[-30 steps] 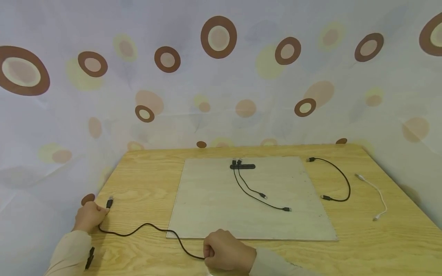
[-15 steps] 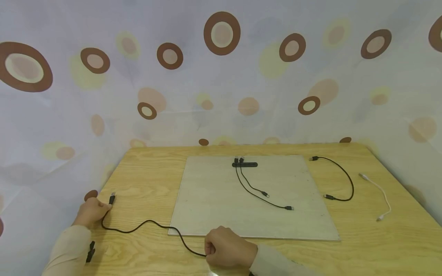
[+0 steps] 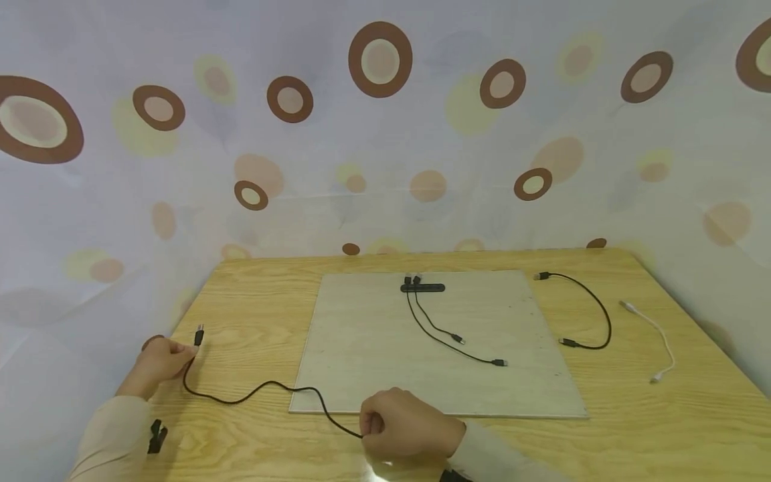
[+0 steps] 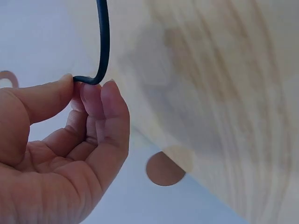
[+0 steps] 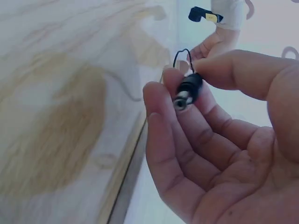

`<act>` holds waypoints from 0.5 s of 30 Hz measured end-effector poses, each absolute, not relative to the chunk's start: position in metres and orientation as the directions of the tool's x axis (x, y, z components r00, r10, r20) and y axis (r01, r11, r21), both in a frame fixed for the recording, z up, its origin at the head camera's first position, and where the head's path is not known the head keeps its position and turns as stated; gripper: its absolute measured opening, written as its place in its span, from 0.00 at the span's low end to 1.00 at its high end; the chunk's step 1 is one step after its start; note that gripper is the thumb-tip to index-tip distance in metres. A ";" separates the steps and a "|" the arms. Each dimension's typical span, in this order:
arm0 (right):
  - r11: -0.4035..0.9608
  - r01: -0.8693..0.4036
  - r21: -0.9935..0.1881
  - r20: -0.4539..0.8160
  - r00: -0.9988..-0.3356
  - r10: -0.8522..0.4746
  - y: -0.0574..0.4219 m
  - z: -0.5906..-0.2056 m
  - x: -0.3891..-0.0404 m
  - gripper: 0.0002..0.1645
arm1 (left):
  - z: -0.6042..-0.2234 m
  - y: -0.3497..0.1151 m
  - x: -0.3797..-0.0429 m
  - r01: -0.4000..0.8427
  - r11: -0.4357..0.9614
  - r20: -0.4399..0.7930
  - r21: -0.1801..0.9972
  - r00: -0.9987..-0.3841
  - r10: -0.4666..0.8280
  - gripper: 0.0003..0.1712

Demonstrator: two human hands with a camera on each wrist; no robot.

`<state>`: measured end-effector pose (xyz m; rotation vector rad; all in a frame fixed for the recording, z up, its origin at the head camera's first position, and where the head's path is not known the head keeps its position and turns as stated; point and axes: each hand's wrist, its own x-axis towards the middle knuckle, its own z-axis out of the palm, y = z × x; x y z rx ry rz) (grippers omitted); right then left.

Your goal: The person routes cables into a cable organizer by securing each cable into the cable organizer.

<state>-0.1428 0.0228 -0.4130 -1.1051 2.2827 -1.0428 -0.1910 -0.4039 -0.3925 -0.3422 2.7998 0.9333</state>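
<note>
A long black USB cable (image 3: 225,402) stretches in a wavy line between both hands, over the table's front part. At the left, my left hand (image 3: 158,365) pinches it by thumb and fingertips just below the USB plug (image 3: 199,336), which points away from me. The left wrist view shows the cable (image 4: 104,42) bending sharply at those fingertips. My right hand (image 3: 409,423), in front of the board, grips the other end. In the right wrist view, a black round plug with a metal tip (image 5: 189,88) sits between thumb and fingers.
A pale board (image 3: 434,381) lies mid-table, bearing a black cable holder (image 3: 432,288) with two short black cables (image 3: 478,358) at it. Right of the board lie a curved black cable (image 3: 608,314) and a white cable (image 3: 665,340). Patterned cloth (image 3: 385,147) surrounds the wooden table (image 3: 253,301).
My left hand has shifted slightly forward and right, carrying the USB plug along. The right hand has moved a little forward and right, with its end of the cable.
</note>
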 end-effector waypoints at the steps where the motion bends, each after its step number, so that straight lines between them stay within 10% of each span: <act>1: 0.408 -0.479 -0.777 -0.029 -0.620 -0.784 0.025 -0.413 -0.143 0.07 | -0.390 -0.402 -0.190 -0.269 0.766 -0.236 0.583 -0.959 -0.157 0.24; 15: 0.327 -0.179 -0.928 -0.067 -0.783 -0.618 0.068 -0.402 -0.156 0.08 | -0.361 -0.358 -0.191 -0.177 0.693 -0.190 0.699 -0.980 -0.058 0.32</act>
